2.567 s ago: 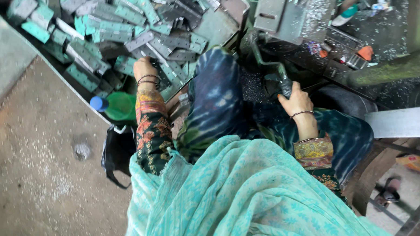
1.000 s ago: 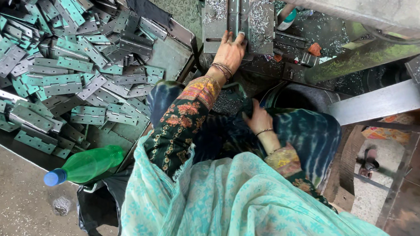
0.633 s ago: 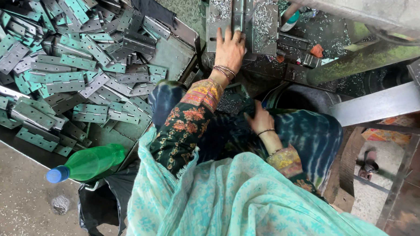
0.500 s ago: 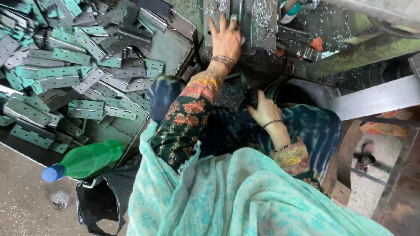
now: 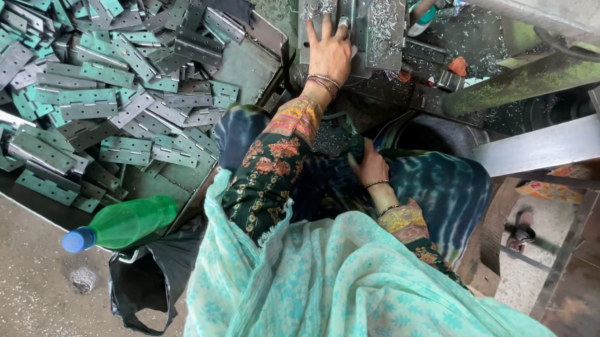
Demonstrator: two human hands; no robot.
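Nearest, the right hand (image 5: 372, 167) rests on the lap in tie-dyed blue cloth, fingers loosely curled, holding nothing that can be seen. Beyond it, the left hand (image 5: 330, 49) lies flat with fingers spread, pressing a grey metal hinge plate (image 5: 350, 27) onto the shaving-strewn machine bed (image 5: 388, 26). This looks like seating the piece; next comes steadying it square. Left of the bed lies a heap of green-grey hinges (image 5: 98, 89); nearer, a green plastic bottle (image 5: 122, 223).

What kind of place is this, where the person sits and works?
Probably a small metal workshop. A pile of flat metal hinges lies in a tray, the left hand rests on a machine bed strewn with metal shavings, and the floor is bare concrete.
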